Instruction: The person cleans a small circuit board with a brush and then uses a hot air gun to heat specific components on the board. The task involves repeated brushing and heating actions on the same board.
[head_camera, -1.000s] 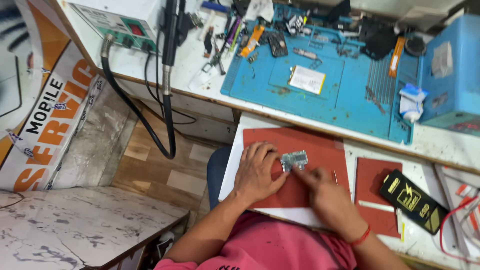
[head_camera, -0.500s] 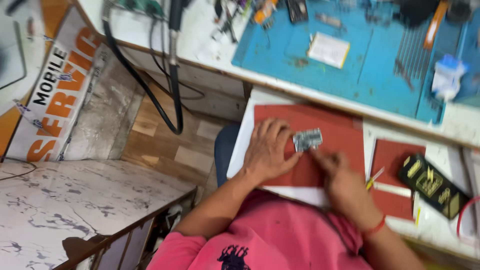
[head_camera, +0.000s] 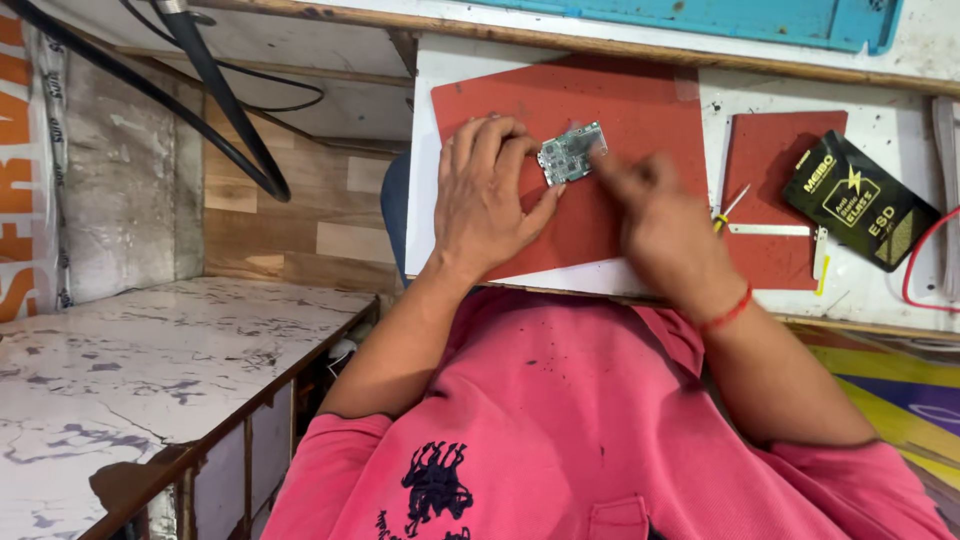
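Head camera looks steeply down, close over the bench (single view).

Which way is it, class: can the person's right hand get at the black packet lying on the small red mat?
Probably yes: the right hand is beside the circuit board, and nothing blocks the way to the black packet.

A small electronics repair workshop — the sort of bench where phones get opened up. Under the left hand (head_camera: 490, 200) lies a red heat-resistant work mat (head_camera: 600, 110) with a small bare circuit board (head_camera: 570, 153) just beyond the fingertips. To the right of the right hand (head_camera: 665, 225) sit a second red mat (head_camera: 775, 170), thin tweezers (head_camera: 728, 208) and a black anti-static pouch (head_camera: 860, 200). Past both hands runs the edge of a blue silicone repair mat (head_camera: 780, 22) on a worn wooden-edged bench. Left of the left hand, thick black cables (head_camera: 215, 90) hang down beside an orange-and-white service banner (head_camera: 25, 170) — shop signage above a scuffed marble-look counter (head_camera: 130, 370).
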